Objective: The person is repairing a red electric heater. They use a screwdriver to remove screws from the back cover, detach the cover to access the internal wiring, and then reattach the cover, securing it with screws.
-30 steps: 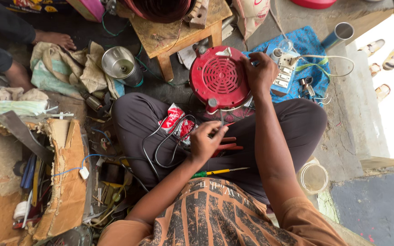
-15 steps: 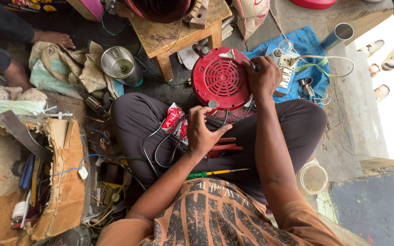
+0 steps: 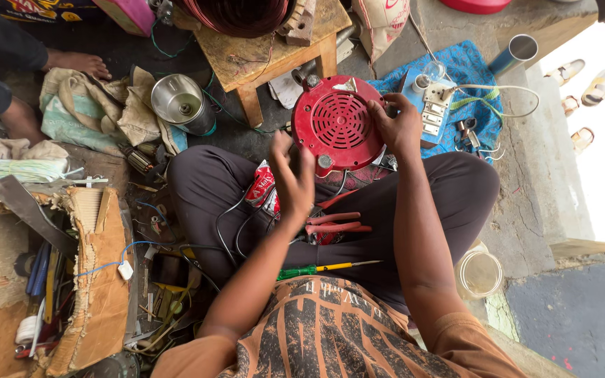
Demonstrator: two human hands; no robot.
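Fan cover (image 3: 337, 126), red, sits on my lap at 12 o'clock. Right hand (image 3: 397, 129) grasps its rim at 3 o'clock; left hand (image 3: 294, 180) open, fingers just off the edge at 8. Step looks like seating it. Next: left hand grips opposite side.

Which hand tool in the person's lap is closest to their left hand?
The red-handled pliers, just below the left hand; the green-handled screwdriver lies farther down, toward the shirt.

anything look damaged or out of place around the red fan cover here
The cardboard box on the left side is torn, its edges ragged and its wall folded open, with tools spilling around it. The red vented cover itself looks intact; the right hand grips its edge, and the left hand hovers beside it.
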